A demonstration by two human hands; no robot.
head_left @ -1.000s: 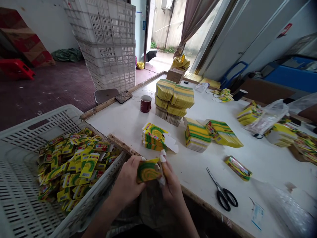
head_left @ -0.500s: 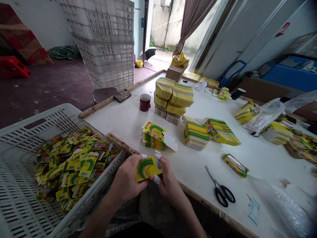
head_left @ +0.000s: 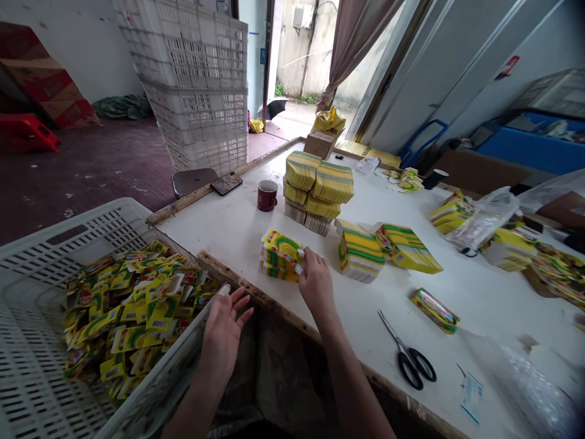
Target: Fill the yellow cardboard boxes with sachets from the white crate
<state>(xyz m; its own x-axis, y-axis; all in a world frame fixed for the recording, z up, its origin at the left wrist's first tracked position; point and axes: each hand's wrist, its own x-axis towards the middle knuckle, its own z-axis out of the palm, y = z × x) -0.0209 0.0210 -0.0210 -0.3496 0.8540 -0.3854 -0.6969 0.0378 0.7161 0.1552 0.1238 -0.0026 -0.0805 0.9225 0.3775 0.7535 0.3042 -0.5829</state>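
My left hand point(head_left: 225, 329) is open and holds nothing, its fingers spread beside the rim of a white plastic crate point(head_left: 132, 206). In the crate lies a heap of small yellow-green cardboard boxes point(head_left: 137, 317). At the table edge, my right hand point(head_left: 316, 277) pinches the right end of a yellow box point(head_left: 281, 246) on top of a short stack. White coverings show on some fingertips of both hands. Right of that stack stand rows of flat yellow boxes point(head_left: 361, 250) and more yellow boxes point(head_left: 406, 247).
Behind is a tall pile of bundled flat boxes point(head_left: 315, 189), with a dark red mug point(head_left: 267, 196) and a phone point(head_left: 227, 183) to its left. Black-handled scissors point(head_left: 406, 353) and a yellow packet point(head_left: 435, 310) lie right. Stacked crates point(head_left: 196, 91) rise beyond the table.
The box held in both hands has left them. My left hand has opened and moved left to the crate rim; my right hand has moved forward to the short stack.
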